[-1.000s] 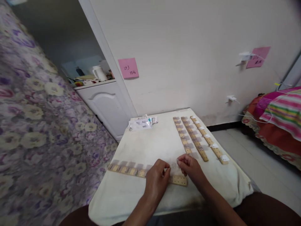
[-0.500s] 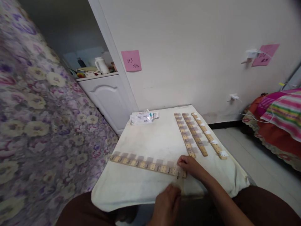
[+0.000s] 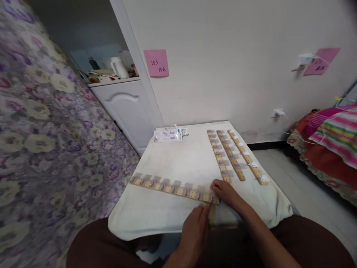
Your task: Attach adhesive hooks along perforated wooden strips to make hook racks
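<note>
Wooden strip [image 3: 180,190] with clear tags [image 3: 188,185] spans the counter [image 3: 178,160], from 9 to about 5 o'clock of centre. Right hand [image 3: 224,191] curled at its 5 o'clock end, left hand [image 3: 194,227] below, index extended toward the strip; cannot tell whether either grip is clamped.

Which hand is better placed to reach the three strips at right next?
Right, likely: the right hand is close to the strips' near ends; the left hand is farther from them.
</note>
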The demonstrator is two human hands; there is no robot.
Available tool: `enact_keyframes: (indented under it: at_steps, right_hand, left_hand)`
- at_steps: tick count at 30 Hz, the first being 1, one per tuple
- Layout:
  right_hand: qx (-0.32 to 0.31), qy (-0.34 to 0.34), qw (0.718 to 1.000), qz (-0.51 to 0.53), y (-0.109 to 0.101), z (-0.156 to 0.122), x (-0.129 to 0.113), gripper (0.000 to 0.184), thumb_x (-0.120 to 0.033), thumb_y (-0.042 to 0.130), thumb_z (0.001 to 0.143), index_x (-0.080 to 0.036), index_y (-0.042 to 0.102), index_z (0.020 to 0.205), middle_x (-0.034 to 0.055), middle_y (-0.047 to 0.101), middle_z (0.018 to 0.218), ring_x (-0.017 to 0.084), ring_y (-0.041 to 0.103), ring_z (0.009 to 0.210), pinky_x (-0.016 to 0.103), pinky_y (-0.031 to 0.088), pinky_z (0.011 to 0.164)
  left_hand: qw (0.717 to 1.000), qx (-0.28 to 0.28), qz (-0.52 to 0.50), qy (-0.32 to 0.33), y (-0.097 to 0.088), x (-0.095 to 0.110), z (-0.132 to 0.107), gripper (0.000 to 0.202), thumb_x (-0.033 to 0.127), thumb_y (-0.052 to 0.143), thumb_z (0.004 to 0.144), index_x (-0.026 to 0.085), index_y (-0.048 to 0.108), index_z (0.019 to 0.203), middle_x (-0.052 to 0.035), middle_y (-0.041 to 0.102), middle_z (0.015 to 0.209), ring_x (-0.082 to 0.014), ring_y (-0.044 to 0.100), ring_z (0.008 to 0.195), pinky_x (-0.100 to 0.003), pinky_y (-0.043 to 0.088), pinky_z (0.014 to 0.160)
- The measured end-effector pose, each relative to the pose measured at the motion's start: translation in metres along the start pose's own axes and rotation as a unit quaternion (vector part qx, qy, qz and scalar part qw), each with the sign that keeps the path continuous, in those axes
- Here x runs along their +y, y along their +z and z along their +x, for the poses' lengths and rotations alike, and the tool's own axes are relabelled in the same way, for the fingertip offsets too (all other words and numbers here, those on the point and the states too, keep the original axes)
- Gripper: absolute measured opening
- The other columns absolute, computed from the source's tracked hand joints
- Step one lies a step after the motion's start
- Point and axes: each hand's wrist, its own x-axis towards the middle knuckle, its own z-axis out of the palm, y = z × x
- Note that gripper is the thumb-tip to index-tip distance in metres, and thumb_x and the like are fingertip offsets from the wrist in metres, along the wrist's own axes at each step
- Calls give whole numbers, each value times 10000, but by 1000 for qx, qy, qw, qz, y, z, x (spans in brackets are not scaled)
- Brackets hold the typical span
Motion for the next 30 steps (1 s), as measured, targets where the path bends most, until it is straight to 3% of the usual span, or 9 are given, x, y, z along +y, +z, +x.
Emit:
enact_keyframes:
  at_steps: [7,12,30]
  right_hand:
    - [11,3,998,-56,1,0,0,178,-215,418,849,-182,556,742,48,624,791,158,540,752,243,350,688]
    - [12,-6,999,-52,3,0,3,182,-223,411,857,-184,548,745,47,620,805,158,540,769,243,351,701]
    - [15,-7,998,-58,3,-1,4,171,-220,417,850,-184,543,740,51,620,793,163,546,756,244,350,682]
  left_hand:
    - [996,-77,31,-33,-7,6,8,526,86,371,840,165,332,1358,-111,567,1104,-222,528,990,-389,469,870]
    - [991,-102,63,-56,-10,11,13,523,104,384,853,199,333,1365,-90,580,1081,-213,535,957,-356,469,843]
    - [992,-82,87,-35,-3,9,13,516,97,401,849,187,334,1353,-94,576,1051,-221,524,921,-358,455,789]
